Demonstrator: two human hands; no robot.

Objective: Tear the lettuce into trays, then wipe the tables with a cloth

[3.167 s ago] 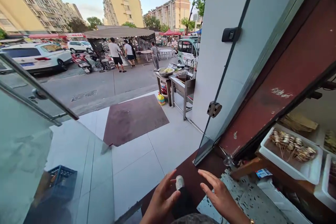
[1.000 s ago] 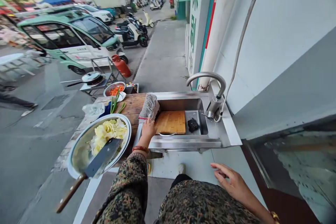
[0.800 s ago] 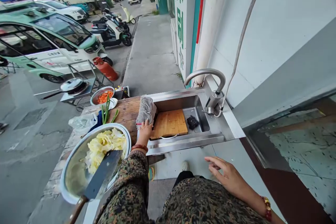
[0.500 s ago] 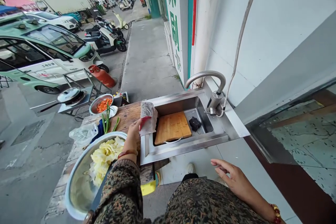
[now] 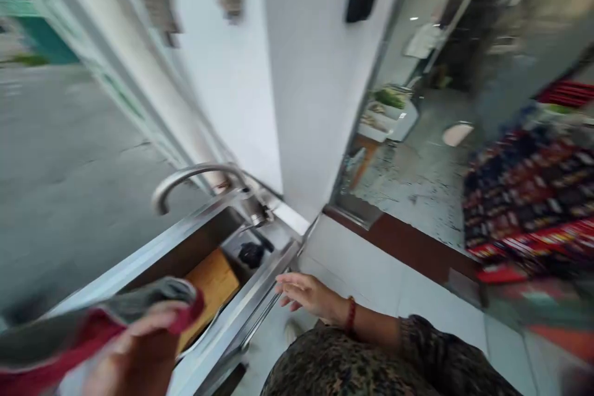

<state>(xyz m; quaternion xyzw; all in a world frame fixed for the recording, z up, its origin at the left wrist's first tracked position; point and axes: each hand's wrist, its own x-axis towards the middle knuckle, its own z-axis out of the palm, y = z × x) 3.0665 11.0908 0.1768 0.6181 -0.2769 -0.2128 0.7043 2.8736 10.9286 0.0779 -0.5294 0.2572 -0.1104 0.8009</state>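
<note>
At the lower left, my left hand [image 5: 139, 346], smeared by motion, grips a grey cloth with a red edge [image 5: 97, 315]. The cloth is raised in front of the steel sink [image 5: 255, 284] and covers part of it. Inside the sink lie a wooden cutting board [image 5: 216, 281] and a black scouring pad [image 5: 251, 254]. My right hand [image 5: 309, 294] hangs just right of the sink's front edge, its fingers loosely stretched out with nothing in them.
A curved faucet [image 5: 204, 170] rises at the sink's back corner beside a white wall [image 5: 306, 74]. Right of it, a glass front [image 5: 408, 167] shows white containers with greens inside. A dark red patterned item [image 5: 533, 185] stands blurred at the far right.
My view has swung right, toward the wall and the glass. The cloth has come off the sink's left end and is now lifted in my left hand. My right hand stays free.
</note>
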